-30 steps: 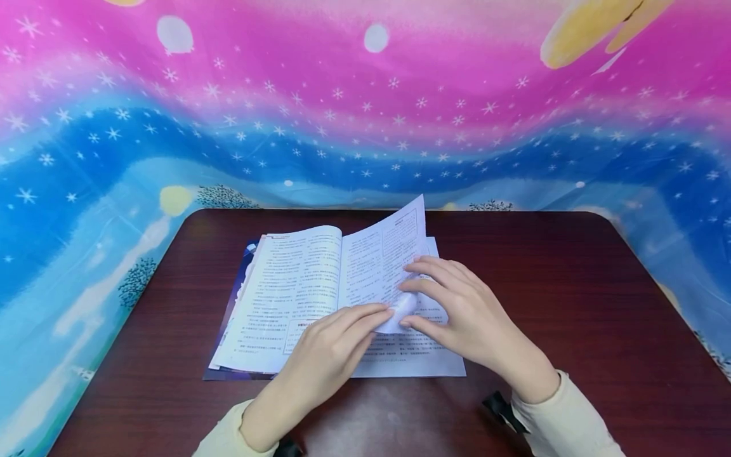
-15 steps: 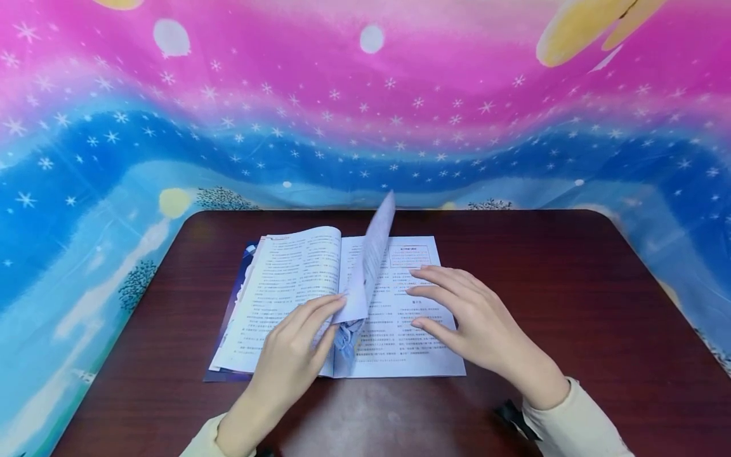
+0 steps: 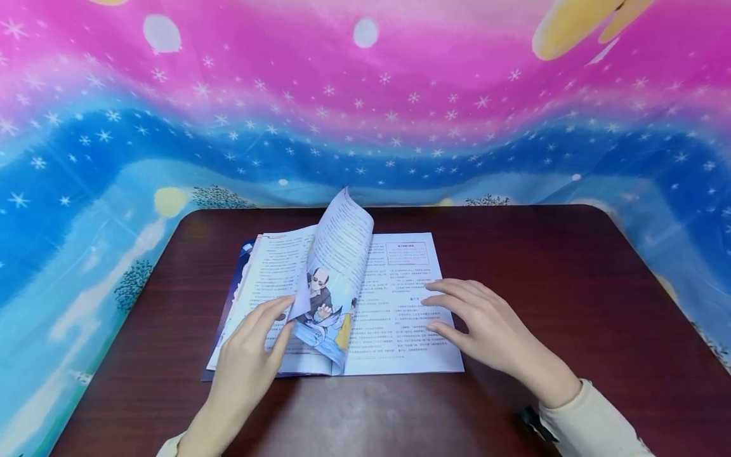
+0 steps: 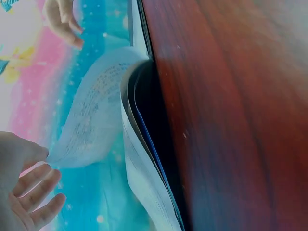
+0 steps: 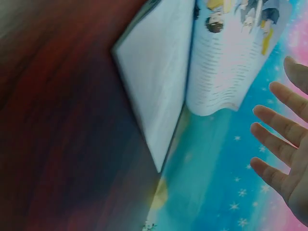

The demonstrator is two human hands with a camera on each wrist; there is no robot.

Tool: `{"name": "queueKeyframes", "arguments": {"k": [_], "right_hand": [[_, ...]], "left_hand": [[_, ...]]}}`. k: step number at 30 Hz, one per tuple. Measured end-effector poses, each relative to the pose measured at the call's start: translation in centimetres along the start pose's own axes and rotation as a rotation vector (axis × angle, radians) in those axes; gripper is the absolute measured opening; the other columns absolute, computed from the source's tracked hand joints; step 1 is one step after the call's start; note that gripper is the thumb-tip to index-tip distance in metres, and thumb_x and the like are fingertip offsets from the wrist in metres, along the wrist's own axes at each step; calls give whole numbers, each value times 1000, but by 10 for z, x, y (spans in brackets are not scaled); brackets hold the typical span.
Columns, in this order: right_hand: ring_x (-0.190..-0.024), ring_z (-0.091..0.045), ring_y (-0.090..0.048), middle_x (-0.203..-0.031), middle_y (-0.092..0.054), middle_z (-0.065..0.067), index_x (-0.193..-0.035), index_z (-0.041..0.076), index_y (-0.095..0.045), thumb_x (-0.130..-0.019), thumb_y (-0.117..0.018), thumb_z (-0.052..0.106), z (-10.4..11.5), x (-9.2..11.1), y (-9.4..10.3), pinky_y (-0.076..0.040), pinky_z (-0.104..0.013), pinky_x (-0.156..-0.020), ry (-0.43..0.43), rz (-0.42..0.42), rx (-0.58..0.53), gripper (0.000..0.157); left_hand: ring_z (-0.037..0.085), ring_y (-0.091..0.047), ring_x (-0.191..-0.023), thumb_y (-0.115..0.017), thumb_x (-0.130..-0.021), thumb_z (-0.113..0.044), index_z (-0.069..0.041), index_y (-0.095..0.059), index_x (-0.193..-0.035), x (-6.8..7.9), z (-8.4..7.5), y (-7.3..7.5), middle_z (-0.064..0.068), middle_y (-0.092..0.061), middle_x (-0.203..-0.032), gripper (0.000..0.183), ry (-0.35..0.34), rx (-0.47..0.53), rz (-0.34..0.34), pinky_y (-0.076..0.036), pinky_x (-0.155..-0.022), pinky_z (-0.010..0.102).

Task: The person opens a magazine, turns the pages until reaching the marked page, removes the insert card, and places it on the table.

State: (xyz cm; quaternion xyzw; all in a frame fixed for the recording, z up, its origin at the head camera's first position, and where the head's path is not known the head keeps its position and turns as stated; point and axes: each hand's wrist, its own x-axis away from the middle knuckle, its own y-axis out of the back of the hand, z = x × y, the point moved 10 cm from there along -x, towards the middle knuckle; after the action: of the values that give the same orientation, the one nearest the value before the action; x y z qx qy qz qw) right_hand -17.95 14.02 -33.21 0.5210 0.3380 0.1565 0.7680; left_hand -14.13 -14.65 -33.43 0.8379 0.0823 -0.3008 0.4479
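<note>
An open magazine (image 3: 400, 330) with printed text lies on the dark wooden table. My left hand (image 3: 248, 355) pinches the edge of one page (image 3: 342, 235) between thumb and fingers, over the magazine's left half. That page curls upright and shows text above a colour drawing of a person in dark glasses. In the left wrist view the same page (image 4: 96, 106) bends up from the spine to the thumb. My right hand (image 3: 485, 324), fingers spread and apart from the raised page, is over the magazine's right edge. The right wrist view shows this right hand (image 5: 288, 139) holding nothing.
The brown table (image 3: 571, 304) extends on both sides of the magazine. Behind it hangs a pink and blue cloth (image 3: 457, 127) with snowflakes. A dark blue cover edge (image 3: 245, 254) shows under the left pages.
The left hand has carried the page leftward across the spine, uncovering the right-hand page and the drawing. My right hand has come away from the turning page and shifted slightly right.
</note>
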Motion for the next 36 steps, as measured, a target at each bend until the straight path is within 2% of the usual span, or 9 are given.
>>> {"name": "queueKeyframes", "arguments": {"k": [4, 10, 14, 24, 31, 36], "right_hand": [[-120, -23, -57, -128, -63, -3, -114, 17, -72, -83, -80, 32, -7, 5, -6, -42, -47, -102, -10, 27, 11, 35], [-117, -24, -59, -125, -65, -4, -111, 16, -73, -83, -81, 30, -17, 12, -16, -45, -48, -100, -25, 80, 23, 33], [-116, -24, -60, -123, -65, -3, -112, 15, -73, -83, -81, 28, -21, 17, -24, -46, -49, -100, -36, 153, 13, 32], [-120, -24, -58, -130, -63, -4, -117, 15, -71, -82, -82, 26, -32, 31, -44, -45, -48, -100, -61, 286, -22, 38], [-124, -29, -55, -137, -59, -8, -122, 14, -70, -78, -86, 26, -36, 40, -55, -44, -53, -102, -89, 353, -23, 49], [-128, -32, -52, -141, -55, -10, -126, 11, -68, -76, -87, 24, -38, 44, -59, -42, -54, -103, -105, 383, -35, 55]], "left_hand": [[27, -66, -107, -76, -82, 1, -8, -66, -127, 5, 11, 9, 9, -68, -118, 48, 37, -32, -28, -54, -83, 45], [30, -68, -94, -76, -78, 7, -8, -65, -127, 12, 26, 21, 13, -71, -106, 53, 89, -64, -64, -54, -72, 50], [33, -67, -90, -76, -77, 6, -9, -63, -129, 18, 37, 24, 15, -71, -101, 55, 142, -82, -53, -53, -68, 52], [36, -67, -92, -78, -80, 0, -2, -53, -136, 29, 67, 21, 20, -68, -108, 61, 294, -176, 111, -53, -72, 57], [39, -66, -99, -76, -84, -7, 0, -45, -142, 38, 87, 8, 24, -66, -116, 66, 437, -183, 281, -50, -80, 61], [41, -64, -101, -79, -83, -12, 1, -45, -142, 40, 96, 4, 26, -64, -117, 68, 463, -199, 347, -50, -83, 62]]}}
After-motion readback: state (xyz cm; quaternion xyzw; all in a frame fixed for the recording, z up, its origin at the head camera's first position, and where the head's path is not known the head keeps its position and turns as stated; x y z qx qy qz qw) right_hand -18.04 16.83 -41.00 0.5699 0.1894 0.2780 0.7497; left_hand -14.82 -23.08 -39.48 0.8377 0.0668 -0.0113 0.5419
